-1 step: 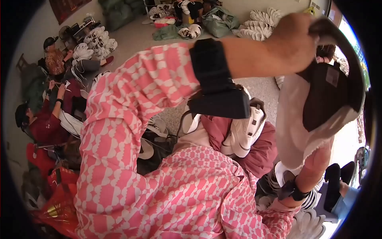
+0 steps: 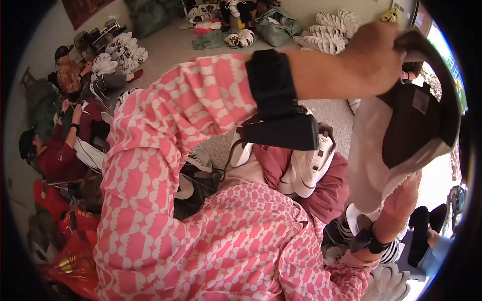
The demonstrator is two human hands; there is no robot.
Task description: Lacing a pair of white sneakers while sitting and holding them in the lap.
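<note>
My left hand (image 2: pixel 374 57) reaches across to the upper right, its fingers closed on the dark collar of a white shoe upper (image 2: pixel 369 160). The upper hangs close to the camera with its dark lining and tongue showing, a small label on the tongue and a rough lower edge. My right hand (image 2: pixel 405 193) is raised behind its lower part; the fingers are hidden there. White shoes (image 2: pixel 311 165) rest on my lap, partly covered by the black device (image 2: pixel 281 131) strapped to my left forearm.
Piled white shoes (image 2: pixel 125 52) and rows of white shoe parts (image 2: pixel 329 30) lie farther back. Two people (image 2: pixel 63 150) sit at the left. Green sacks (image 2: pixel 278 25) stand at the back, and a red bag (image 2: pixel 75 266) is at the lower left.
My left forearm and its strapped device have shifted slightly to the right. The shoe upper has moved very little, and the rest looks the same.
</note>
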